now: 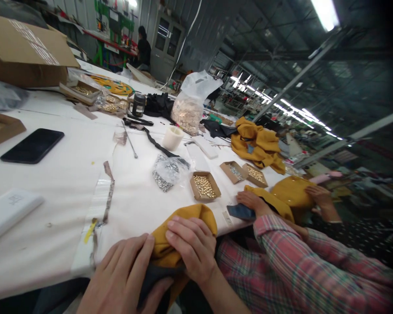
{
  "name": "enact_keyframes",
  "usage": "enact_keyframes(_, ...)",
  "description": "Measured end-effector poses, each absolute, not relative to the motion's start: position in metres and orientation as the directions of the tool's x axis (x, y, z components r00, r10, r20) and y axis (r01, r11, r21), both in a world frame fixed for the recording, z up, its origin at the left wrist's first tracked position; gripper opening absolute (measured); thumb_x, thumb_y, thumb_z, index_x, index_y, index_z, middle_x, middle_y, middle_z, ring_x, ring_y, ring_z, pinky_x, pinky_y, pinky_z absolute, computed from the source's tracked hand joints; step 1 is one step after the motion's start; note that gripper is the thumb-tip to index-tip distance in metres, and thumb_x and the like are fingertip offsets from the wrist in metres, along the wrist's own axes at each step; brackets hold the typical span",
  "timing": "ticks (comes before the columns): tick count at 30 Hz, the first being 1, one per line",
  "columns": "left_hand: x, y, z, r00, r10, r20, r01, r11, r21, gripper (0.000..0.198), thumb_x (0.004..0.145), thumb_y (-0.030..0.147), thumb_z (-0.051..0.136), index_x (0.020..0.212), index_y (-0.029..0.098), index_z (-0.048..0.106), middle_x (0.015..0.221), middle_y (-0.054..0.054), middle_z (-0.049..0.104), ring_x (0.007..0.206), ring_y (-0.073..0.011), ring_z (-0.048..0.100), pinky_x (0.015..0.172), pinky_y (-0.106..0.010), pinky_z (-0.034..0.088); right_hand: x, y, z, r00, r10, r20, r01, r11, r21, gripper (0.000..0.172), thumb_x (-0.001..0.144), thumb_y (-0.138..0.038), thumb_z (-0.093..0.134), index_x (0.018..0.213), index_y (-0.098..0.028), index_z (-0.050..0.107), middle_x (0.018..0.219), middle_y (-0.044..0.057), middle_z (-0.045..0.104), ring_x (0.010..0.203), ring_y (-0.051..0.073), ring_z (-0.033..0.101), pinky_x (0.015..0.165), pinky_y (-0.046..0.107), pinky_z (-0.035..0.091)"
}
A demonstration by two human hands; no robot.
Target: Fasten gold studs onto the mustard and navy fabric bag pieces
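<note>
A mustard-yellow piece of cloth (183, 213) with a dark blue-grey underside is bunched at the table's front edge. My left hand (119, 272) grips its left side, fingers together on top and thumb below. On its right side my right hand (194, 244) is closed over the fold, its thumb hidden. The cloth's lower part drops below the table edge, partly hidden by my hands. Just beyond it stands a small cardboard box of gold-coloured metal pieces (205, 186). A plastic bag of silver rings (167, 172) lies farther left.
At right, a co-worker in a plaid sleeve (291, 248) handles yellow cloth (288, 196). Two more small boxes (244, 173) lie beyond. A phone (32, 146), a white box (13, 213), a tape roll (173, 138) and a large carton (26, 52) occupy the table.
</note>
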State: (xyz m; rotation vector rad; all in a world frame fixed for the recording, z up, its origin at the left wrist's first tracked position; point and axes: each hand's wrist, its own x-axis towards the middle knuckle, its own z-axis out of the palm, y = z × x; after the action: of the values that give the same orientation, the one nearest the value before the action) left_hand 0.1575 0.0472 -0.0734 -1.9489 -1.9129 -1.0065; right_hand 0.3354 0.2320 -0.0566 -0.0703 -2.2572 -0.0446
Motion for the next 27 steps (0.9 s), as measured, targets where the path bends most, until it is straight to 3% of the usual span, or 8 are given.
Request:
enact_keyframes(3,0.156,0.048,-0.069,-0.111,0.863,0.494,0.886,-0.139,0.442,0.074,0.111,0.038,0.079,0.176,0.018,0.051,0.130,-0.014,0.072,0.112,-0.0285,0.077,0.094,-0.038,0.075,0.338,0.231,-0.058,-0.617,0.020,0.787,0.041,0.999,0.007,0.026,0.120,-0.010,0.057,0.129,-0.012,0.080,0.133,0.012,0.089,0.142,0.026,0.080,0.120,0.045,0.062)
enact_keyframes(5,0.155,0.049,-0.067,-0.110,0.887,0.448,0.848,-0.152,0.508,0.077,0.108,0.032,0.081,0.177,0.023,0.050,0.124,-0.011,0.069,0.107,-0.0267,0.076,0.090,-0.037,0.075,0.337,0.229,-0.058,-0.608,0.029,0.794,0.028,0.999,-0.015,0.022,0.119,-0.008,0.059,0.127,-0.012,0.080,0.134,0.013,0.089,0.142,0.026,0.080,0.122,0.046,0.061)
enact_keyframes(11,0.154,0.051,-0.071,-0.108,0.852,0.512,0.853,-0.185,0.488,0.052,0.116,0.018,0.064,0.168,0.017,0.057,0.115,-0.009,0.068,0.097,-0.0244,0.070,0.083,-0.038,0.069,0.327,0.231,-0.050,-0.655,0.037,0.754,-0.026,0.997,-0.071,0.022,0.123,-0.013,0.054,0.121,-0.016,0.076,0.137,0.011,0.088,0.140,0.022,0.081,0.125,0.045,0.059)
enact_keyframes(18,0.148,0.057,-0.074,-0.050,0.799,0.599,0.918,-0.199,0.343,0.039,0.109,0.006,0.063,0.148,0.008,0.066,0.103,-0.008,0.066,0.091,-0.0254,0.062,0.079,-0.041,0.061,0.322,0.237,-0.041,-0.671,-0.003,0.742,-0.020,1.000,-0.014,0.024,0.124,-0.019,0.054,0.121,-0.017,0.077,0.125,0.007,0.090,0.126,0.020,0.085,0.117,0.044,0.055)
enact_keyframes(24,0.145,0.061,-0.074,-0.085,0.825,0.558,0.912,-0.161,0.378,0.025,0.113,0.014,0.068,0.138,0.015,0.069,0.106,-0.006,0.066,0.096,-0.0266,0.061,0.088,-0.045,0.053,0.317,0.244,-0.039,-0.730,0.019,0.683,-0.031,0.998,-0.061,0.019,0.125,-0.023,0.056,0.122,-0.020,0.075,0.120,0.003,0.089,0.119,0.018,0.083,0.111,0.043,0.051)
enact_keyframes(27,0.131,0.065,-0.081,-0.154,0.832,0.534,0.855,-0.159,0.494,0.012,0.120,0.029,0.065,0.129,0.024,0.072,0.107,-0.003,0.067,0.093,-0.0248,0.064,0.085,-0.044,0.052,0.306,0.250,-0.030,-0.823,0.019,0.567,-0.020,0.998,-0.063,0.019,0.126,-0.023,0.054,0.121,-0.022,0.072,0.113,0.000,0.086,0.108,0.017,0.080,0.114,0.045,0.050)
